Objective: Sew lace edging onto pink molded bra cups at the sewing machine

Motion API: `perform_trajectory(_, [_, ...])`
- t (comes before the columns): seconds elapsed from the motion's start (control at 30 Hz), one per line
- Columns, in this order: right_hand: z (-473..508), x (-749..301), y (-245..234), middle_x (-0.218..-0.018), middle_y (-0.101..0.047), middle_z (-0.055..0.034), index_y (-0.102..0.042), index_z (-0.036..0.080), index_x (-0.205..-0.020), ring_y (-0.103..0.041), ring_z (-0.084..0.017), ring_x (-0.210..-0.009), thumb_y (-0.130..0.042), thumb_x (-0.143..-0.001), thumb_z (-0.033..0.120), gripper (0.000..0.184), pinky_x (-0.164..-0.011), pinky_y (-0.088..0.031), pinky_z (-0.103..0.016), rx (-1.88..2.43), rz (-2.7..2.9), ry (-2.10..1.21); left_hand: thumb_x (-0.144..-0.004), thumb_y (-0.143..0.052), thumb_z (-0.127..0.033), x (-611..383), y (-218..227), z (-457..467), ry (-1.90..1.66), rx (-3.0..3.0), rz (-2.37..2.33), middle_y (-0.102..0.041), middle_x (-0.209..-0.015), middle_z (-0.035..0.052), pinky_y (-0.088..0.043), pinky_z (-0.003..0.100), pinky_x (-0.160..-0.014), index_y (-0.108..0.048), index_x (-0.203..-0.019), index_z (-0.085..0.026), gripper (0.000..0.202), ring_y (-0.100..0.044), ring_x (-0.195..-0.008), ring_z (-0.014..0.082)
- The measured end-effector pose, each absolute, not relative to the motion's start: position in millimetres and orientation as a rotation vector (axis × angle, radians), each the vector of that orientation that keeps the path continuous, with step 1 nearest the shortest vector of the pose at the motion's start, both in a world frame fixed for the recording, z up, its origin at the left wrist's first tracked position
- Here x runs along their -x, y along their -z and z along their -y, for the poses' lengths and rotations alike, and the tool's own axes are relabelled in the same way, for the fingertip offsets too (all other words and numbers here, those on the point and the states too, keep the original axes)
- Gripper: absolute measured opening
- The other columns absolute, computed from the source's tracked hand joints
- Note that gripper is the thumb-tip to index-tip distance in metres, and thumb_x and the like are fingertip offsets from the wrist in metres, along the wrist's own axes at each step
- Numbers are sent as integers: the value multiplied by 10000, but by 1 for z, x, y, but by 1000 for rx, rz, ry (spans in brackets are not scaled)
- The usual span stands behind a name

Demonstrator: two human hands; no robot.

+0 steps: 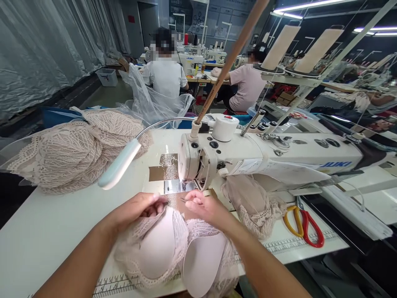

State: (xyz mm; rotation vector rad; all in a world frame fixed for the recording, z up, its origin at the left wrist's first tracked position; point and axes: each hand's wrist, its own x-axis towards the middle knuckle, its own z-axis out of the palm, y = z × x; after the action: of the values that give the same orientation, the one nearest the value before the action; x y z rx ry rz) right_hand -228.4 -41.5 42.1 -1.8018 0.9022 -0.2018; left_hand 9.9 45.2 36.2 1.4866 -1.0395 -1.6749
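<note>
A pale pink lace bra (pixel 173 248) lies cups-up on the white table (pixel 46 231) in front of me. My left hand (pixel 139 209) is closed, pinching its upper edge near the middle. My right hand (pixel 203 207) is closed too, holding a small metal tool, maybe thread snips, at the same edge. Both hands sit just in front of the needle area of a white Juki sewing machine (pixel 263 155).
A heap of lace bras (pixel 71 153) lies at the left, another lace piece (pixel 254 203) under the machine arm. Yellow and red scissors (pixel 302 225) rest at the right. A gooseneck lamp (pixel 119 163) hangs over the table. Two people sit at machines behind.
</note>
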Motion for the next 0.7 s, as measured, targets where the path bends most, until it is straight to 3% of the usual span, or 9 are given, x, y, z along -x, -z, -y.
perform_trajectory(0.13, [44,268,-61,-767,-614,-11,-631,209,-909,-547,-168,-675,-597,-804,503,314,-566,-349,-247,1954,-990,89,-854,-476,-568,-30,-32,-45,1738,-1466,865,-644,-941,74,-340,231,-549,-626,-1145,-144,536,-510,-668,131])
perform_trajectory(0.3, [23,307,-53,-723,-586,13,-626,221,-847,-518,-158,-657,-680,-730,370,197,-551,-319,-235,2067,-1116,-95,-829,-440,-622,-36,-30,-46,1671,-1499,946,-632,-1006,96,-337,239,-557,-578,-1167,-145,601,-528,-681,146])
perform_trajectory(0.37, [11,310,-44,-703,-582,14,-583,205,-736,-525,-161,-668,-630,-768,312,121,-565,-317,-239,2112,-1095,-119,-808,-490,-598,-29,-31,-49,1546,-1580,1167,-619,-926,63,-334,244,-572,-600,-1069,-153,527,-508,-675,149])
perform_trajectory(0.43, [2,307,-38,-681,-569,8,-523,195,-676,-529,-165,-666,-559,-822,298,182,-582,-331,-248,2143,-1085,-77,-754,-599,-516,-18,-33,-54,1421,-1649,1363,-544,-724,-1,-294,247,-553,-607,-827,-157,366,-438,-603,135])
perform_trajectory(0.53, [-3,297,-43,-768,-579,-22,-497,199,-706,-554,-183,-730,-480,-879,303,203,-644,-381,-267,2186,-1049,125,-723,-634,-380,2,-42,-62,1283,-1696,1509,-367,-561,-53,-213,263,-530,-456,-571,-184,305,-310,-538,118])
perform_trajectory(0.63, [-4,282,-58,-931,-611,-63,-517,208,-798,-583,-203,-847,-416,-918,313,189,-728,-412,-285,2212,-941,298,-782,-549,-358,13,-51,-73,1149,-1723,1582,-418,-626,-37,-234,266,-555,-439,-622,-197,252,-342,-593,139])
perform_trajectory(0.7, [-6,269,-67,-823,-638,-48,-524,214,-840,-603,-198,-790,-369,-944,333,221,-717,-419,-288,2191,-905,284,-745,-589,-372,15,-52,-86,1184,-1733,1557,-478,-725,-30,-280,253,-569,-500,-767,-206,190,-399,-647,151])
